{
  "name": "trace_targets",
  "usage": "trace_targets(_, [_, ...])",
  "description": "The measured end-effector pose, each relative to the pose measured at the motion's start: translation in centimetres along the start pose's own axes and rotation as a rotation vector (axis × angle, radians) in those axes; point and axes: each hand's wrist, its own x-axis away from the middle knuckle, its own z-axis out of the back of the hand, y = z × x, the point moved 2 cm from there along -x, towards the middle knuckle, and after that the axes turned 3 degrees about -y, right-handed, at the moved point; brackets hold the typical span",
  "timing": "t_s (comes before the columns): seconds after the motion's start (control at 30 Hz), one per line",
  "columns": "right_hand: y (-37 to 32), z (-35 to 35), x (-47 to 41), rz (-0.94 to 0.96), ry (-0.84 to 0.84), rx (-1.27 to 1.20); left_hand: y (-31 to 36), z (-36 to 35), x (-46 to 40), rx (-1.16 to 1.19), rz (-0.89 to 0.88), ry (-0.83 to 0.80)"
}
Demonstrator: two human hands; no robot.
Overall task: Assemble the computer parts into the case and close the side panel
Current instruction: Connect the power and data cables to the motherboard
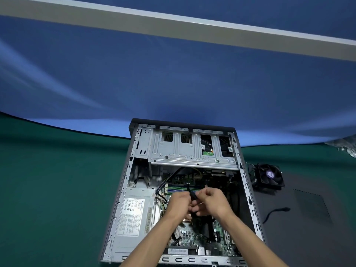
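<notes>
Case point(123, 199) lying open on its side on the green mat, long axis running away from me. I'm holding both hands together above the motherboard point(194, 237), left hand point(178, 206) and right hand point(212, 204) pinching a black cable point(192, 194) between them; cooler fan point(268, 176) waiting right of the case.

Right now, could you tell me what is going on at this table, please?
A person is working inside an open computer case that lies on its side on the green table. Both hands, the left hand and the right hand, meet above the circuit board and hold a black cable between them. A cooling fan still lies outside the case to the right, on the dark side panel, which is off.
</notes>
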Motion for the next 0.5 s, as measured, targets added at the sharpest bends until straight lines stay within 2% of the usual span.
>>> trace_targets(0.07, [-0.05, 0.02, 0.2, 0.012, -0.007, -0.025, 0.21, 0.03, 0.14, 0.087, 0.05, 0.021])
trace_targets(0.23, [-0.11, 0.2, 0.61, 0.008, -0.024, -0.056, 0.0, 0.44, 0.31, 0.133, 0.002, 0.084])
trace_targets(0.37, [-0.03, 0.49, 0.66, 0.0, -0.026, -0.066, 0.01, 0.67, 0.5, 0.363, 0.073, 0.013])
trace_targets(0.5, [-0.26, 0.9, 0.62, 0.022, -0.036, -0.075, 0.16, 0.62, 0.47, 0.476, 0.107, -0.017])
